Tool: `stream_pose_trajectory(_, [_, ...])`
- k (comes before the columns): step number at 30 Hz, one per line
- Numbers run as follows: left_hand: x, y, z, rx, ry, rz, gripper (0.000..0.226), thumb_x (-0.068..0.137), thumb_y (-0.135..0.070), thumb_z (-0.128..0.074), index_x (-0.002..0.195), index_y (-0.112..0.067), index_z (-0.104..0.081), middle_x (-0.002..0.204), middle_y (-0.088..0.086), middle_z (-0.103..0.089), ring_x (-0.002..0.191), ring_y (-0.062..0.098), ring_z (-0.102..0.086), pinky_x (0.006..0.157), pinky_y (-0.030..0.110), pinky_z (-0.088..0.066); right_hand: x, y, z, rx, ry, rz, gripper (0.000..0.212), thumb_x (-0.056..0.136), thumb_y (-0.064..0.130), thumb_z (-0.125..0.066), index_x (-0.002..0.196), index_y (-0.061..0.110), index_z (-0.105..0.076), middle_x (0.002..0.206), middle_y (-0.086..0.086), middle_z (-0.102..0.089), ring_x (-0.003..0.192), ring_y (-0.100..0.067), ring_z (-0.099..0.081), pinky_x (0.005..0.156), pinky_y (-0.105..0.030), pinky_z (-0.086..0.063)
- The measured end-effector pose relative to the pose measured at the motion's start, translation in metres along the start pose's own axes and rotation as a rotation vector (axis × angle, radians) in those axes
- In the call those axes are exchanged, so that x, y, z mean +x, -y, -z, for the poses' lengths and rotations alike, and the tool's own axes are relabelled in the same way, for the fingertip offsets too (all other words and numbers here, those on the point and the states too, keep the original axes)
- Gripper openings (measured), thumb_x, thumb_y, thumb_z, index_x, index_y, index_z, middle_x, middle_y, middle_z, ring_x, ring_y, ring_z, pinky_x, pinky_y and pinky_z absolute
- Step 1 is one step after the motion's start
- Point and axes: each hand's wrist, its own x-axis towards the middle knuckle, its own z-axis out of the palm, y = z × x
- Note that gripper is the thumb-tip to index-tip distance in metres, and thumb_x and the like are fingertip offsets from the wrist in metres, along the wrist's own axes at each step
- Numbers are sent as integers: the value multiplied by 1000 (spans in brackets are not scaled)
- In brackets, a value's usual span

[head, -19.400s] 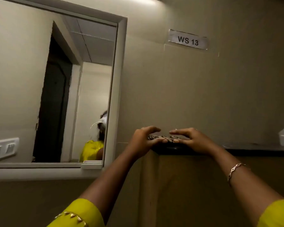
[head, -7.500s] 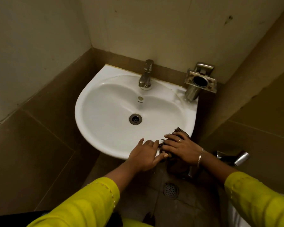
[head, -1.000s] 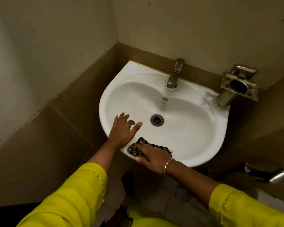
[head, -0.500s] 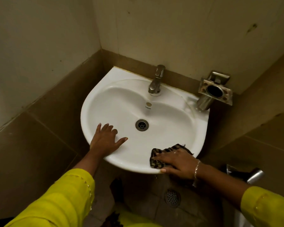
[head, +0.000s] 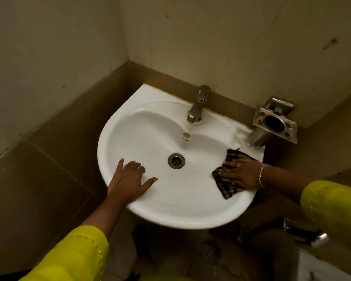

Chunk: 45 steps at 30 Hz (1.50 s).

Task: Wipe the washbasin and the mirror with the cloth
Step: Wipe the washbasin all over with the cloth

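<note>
Head view: left hand (head: 130, 183) is lying flat, fingers spread, on the glossy white washbasin (head: 180, 218); right hand (head: 239, 175) is pressing the patterned cloth (head: 226, 189) flat-fingered on its right wall, near a steel holder (head: 275, 123).

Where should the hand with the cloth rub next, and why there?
Probably slide the cloth up the rim toward the tap. The right hand presses it flat on the right side of the washbasin, just below that back corner, while the left hand rests flat on the left rim, likely bracing.
</note>
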Motion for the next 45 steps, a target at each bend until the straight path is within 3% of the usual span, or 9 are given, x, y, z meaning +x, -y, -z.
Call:
stream_pose_trajectory(5, [3,3,-12,-132,-185,-40,84,78,-68,-20,104,-7,-72,115,10,-71,120,25,-61,117,51,-24,30,-35,-5,-322,41,53,49,76,38,-41,114,19,-65,120,1,-65,116,-21,-58,111,-36,-12])
stream_pose_trajectory(9, [4,6,-20,-147,-333,-75,59,86,-53,-35,86,-8,-73,90,5,-75,93,25,-72,105,54,-42,64,-47,32,-499,-122,106,63,84,16,-51,143,18,-29,153,0,-24,143,-22,-14,109,-47,22])
stream_pose_trajectory(12, [3,5,-18,-127,-384,-85,50,87,-46,-39,79,-10,-73,81,3,-75,82,22,-74,95,55,-49,93,-49,51,-593,-247,222,51,76,2,-41,121,15,-61,133,-3,-55,126,-22,-48,114,-45,5])
stream_pose_trajectory(17, [3,3,-16,-148,-391,-43,48,86,-44,-41,78,-10,-73,79,3,-75,78,22,-74,90,54,-52,118,-43,71,-628,-293,152,59,66,-1,-49,121,18,-60,133,-1,-55,128,-21,-46,111,-50,-26])
stream_pose_trajectory(24, [3,3,-14,-182,-403,-13,49,84,-44,-42,75,-7,-72,73,5,-75,69,26,-73,80,47,-58,91,-43,42,-565,-381,110,62,69,-2,-24,116,8,-63,128,-7,-59,122,-27,-51,109,-50,-7])
stream_pose_trajectory(28, [1,1,-13,-187,-419,0,49,85,-43,-43,81,-4,-72,74,10,-75,73,29,-74,76,46,-59,69,-32,27,-593,-200,25,56,63,14,-67,119,14,-62,130,-3,-58,125,-27,-48,112,-55,-9])
stream_pose_trajectory(32, [-1,-1,-10,-203,-403,20,51,86,-44,-43,85,-3,-73,78,13,-75,81,32,-75,80,49,-58,52,-22,9,-401,-40,-66,70,54,39,-81,118,17,-63,130,-7,-57,126,-32,-47,108,-57,4])
stream_pose_trajectory(39, [-1,1,-11,-196,-439,26,56,88,-46,-41,87,-1,-72,80,15,-74,82,32,-73,101,43,-47,27,21,-6,-80,390,-115,67,88,56,0,147,25,2,156,-6,8,143,-33,7,110,-59,8])
stream_pose_trajectory(45, [-2,1,-13,-169,-513,144,53,91,-44,-41,88,-1,-73,85,15,-76,100,34,-72,115,45,-6,36,52,-34,482,271,33,56,97,36,-35,124,64,6,156,9,4,144,-24,8,109,-40,10])
